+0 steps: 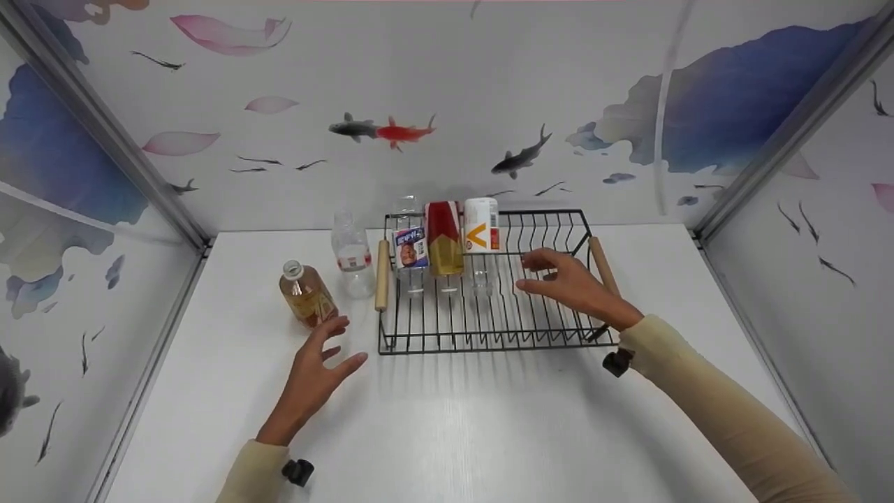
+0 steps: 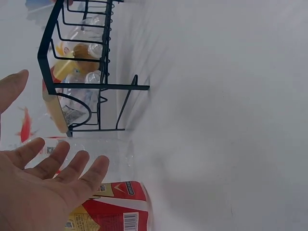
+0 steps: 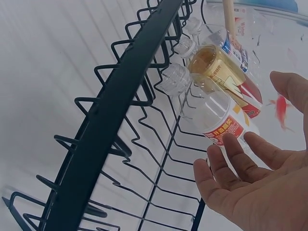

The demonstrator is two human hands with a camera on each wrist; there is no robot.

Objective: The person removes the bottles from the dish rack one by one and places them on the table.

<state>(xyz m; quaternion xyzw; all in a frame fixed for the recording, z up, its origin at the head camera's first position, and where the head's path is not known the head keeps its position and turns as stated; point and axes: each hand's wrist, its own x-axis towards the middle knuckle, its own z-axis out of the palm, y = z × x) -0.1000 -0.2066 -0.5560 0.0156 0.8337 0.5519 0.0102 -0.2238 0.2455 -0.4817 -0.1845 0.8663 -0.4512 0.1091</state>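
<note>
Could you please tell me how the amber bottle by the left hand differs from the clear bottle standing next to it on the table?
The amber bottle holds brownish liquid and tilts toward the left hand; the clear bottle looks nearly empty and stands upright. The amber bottle has a yellowish label, the clear bottle a red-and-white band. The amber bottle sits nearer the person, the clear bottle beside the dish rack. Both stand outside the rack on the white table.

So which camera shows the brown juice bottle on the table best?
The head view: the brown bottle stands whole and upright on the table, left of the rack, just beyond the left hand. The left wrist view shows only its red label under the fingers. The right wrist view does not show it.
</note>
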